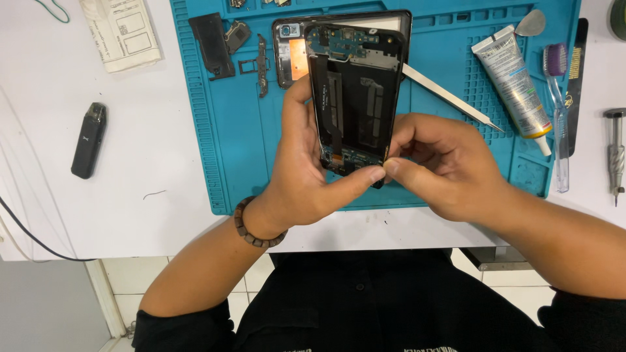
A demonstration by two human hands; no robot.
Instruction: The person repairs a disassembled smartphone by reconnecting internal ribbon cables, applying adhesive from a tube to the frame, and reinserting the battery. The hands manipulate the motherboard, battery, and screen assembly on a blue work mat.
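Blue mat [215, 130]; opened black phone [355, 98]

A blue work mat [222, 156] lies on the white desk [130, 182]. On the mat sit a glue tube [515, 81], tweezers [450, 98], a toothbrush [558, 111] and small black parts [212, 44]. A black oblong device [89, 140] and folded paper [122, 31] lie left of the mat, a screwdriver [615, 153] at its right.

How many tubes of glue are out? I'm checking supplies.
1: a white squeeze tube with a yellow nozzle lies on the blue mat's right side, beside the purple toothbrush. Others may lie outside the view.
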